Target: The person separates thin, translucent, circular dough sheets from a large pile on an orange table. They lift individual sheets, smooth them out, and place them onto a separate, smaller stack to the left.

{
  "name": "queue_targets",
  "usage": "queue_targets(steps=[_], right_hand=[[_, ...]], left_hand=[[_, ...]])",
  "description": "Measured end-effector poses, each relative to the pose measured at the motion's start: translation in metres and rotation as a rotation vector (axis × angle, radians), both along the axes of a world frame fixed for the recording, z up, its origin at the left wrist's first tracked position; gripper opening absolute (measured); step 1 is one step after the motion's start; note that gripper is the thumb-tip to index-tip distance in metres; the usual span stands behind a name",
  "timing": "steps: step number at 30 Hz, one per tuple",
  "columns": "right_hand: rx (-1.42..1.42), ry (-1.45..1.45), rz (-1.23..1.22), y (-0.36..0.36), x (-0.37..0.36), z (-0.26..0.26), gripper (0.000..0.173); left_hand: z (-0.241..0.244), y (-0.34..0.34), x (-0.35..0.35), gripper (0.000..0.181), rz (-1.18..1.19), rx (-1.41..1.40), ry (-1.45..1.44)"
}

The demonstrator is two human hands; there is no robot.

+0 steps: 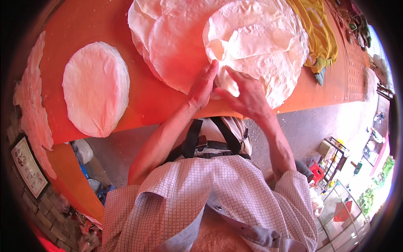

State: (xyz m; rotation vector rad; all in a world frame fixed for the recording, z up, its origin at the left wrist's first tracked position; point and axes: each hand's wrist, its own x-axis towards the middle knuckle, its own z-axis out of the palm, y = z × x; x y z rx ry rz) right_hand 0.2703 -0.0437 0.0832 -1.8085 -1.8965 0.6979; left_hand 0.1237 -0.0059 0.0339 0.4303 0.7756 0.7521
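A crumpled, soft white round sheet point(261, 41) lies over a larger white round sheet point(176, 53) on the orange tabletop point(151, 107). The upper sheet's near left edge is gathered into folds between my hands. My left hand point(203, 86) pinches this edge, its thumb extended along the fold. From the other side, my right hand point(250, 93) has a flap of the same sheet between thumb and index finger. The undersides of both hands' grips are hidden. Further left, apart from both hands, rests an oval-looking stack of white sheets point(96, 88).
A yellow cloth garment point(318, 34) lies right of the sheets. Ragged white material point(34, 107) runs along the table's left side. A framed certificate with writing point(30, 167) stands by brickwork at lower left. A red stool point(316, 173) and a metal rack point(335, 157) stand at right.
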Motion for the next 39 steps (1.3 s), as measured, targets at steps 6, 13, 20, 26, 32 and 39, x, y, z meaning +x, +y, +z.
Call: queue_targets(steps=[6, 13, 20, 26, 32, 39], right_hand=[[0.298, -0.436, -0.046, 0.071, 0.081, -0.007, 0.035], [0.081, -0.557, 0.260, 0.131, 0.103, -0.009, 0.027], [0.380, -0.617, 0.212, 0.191, 0.143, 0.006, 0.023], [0.528, -0.446, -0.178, 0.143, 0.101, 0.014, 0.042], [-0.119, 0.019, 0.024, 0.082, 0.027, 0.003, 0.058], [-0.225, 0.112, 0.059, 0.097, 0.125, 0.053, 0.028]], left_hand=[[-0.033, 0.001, 0.001, 0.032, -0.076, 0.227, 0.145], [-0.042, 0.003, -0.003, 0.034, -0.081, 0.225, 0.179], [-0.043, 0.001, 0.003, 0.034, 0.026, 0.193, 0.194], [-0.031, -0.004, 0.007, 0.034, -0.045, 0.354, 0.426], [0.018, -0.014, 0.027, 0.043, -0.220, 1.134, 0.838], [0.020, -0.030, -0.011, 0.047, -0.128, 0.734, 0.644]])
